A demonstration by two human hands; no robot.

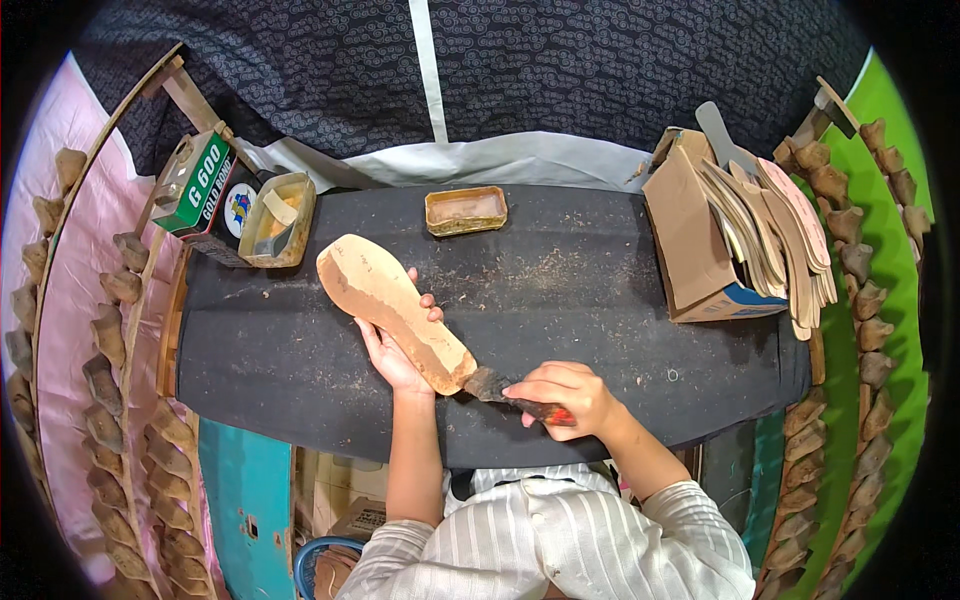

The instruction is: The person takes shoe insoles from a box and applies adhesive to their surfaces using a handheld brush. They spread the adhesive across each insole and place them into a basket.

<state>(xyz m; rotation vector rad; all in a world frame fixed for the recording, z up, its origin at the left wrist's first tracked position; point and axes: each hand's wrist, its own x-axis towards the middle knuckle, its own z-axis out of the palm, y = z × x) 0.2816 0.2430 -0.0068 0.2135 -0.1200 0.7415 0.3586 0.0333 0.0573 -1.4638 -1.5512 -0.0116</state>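
Observation:
My left hand (398, 366) holds a pale tan insole (390, 300) from beneath, thumb on its near side and fingertips on its far edge. The insole is tilted over the middle of the table, wide end to the far left. A darker brown coat, wet-looking, runs along its near side down to the narrow end. My right hand (572, 398) is closed round the red-marked handle of a brush (487, 384). The brush's dark, clotted bristles touch the insole's narrow end.
On the dark cloth-covered table (560, 330) stand a shallow rectangular dish (466, 226), a yellowish tub (272, 258) with a scraper in it, and a green and black tin (200, 190). At right, a cardboard box (690, 240) holds several insoles. Racks of brown foot-shaped forms (856, 262) flank both sides.

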